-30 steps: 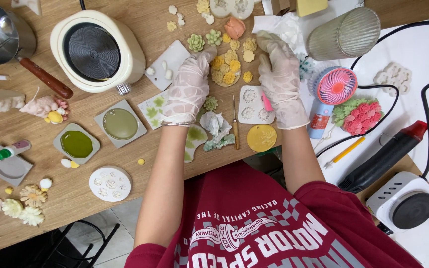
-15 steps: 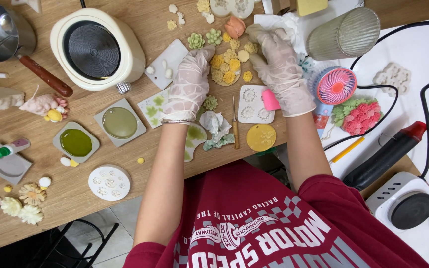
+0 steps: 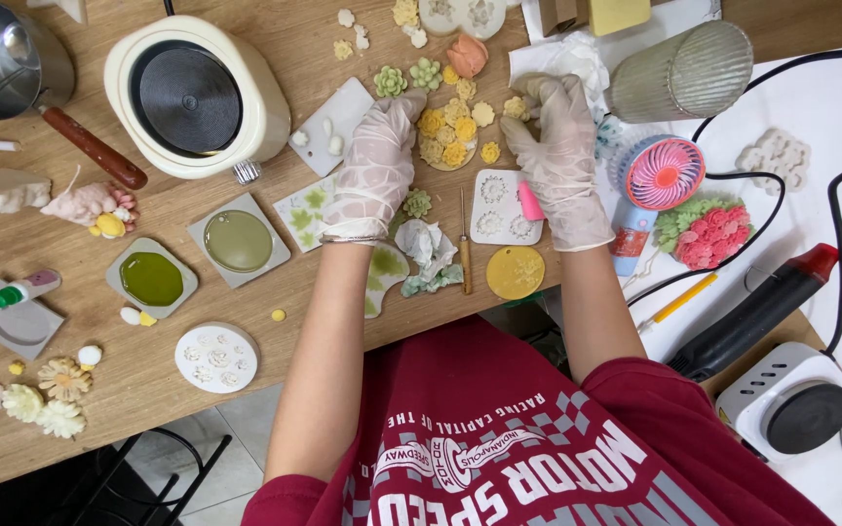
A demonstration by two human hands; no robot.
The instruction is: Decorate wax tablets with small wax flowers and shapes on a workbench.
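Head view only. Working with both gloved hands at the cluster of small yellow flowers (image 3: 448, 136) on the table (image 3: 148, 429), between the white melting pot (image 3: 187, 93) and the ribbed glass (image 3: 679, 70).

Sliding the left hand (image 3: 377, 161) a little further up since a second ago, fingertips now touching the cluster's left edge; fingers bent down, not possible to tell whether pinching a flower. Pulling the right hand (image 3: 562, 156) in slightly from its earlier reach, fingers now curling beside one loose yellow flower (image 3: 516, 107) at the cluster's right; grip there also not possible to tell. Keeping the hands apart, cluster between them.

Showing a pink piece (image 3: 530, 202) under the heel of the right hand in all three pictures, over the white flower mould (image 3: 494, 209); held or just lying, unclear.

Leaving the yellow disc (image 3: 515, 272), the pick tool (image 3: 464, 248) and the green moulds (image 3: 236, 241) unmoved. Judging from this: fine arranging of the flowers going on, no big move.
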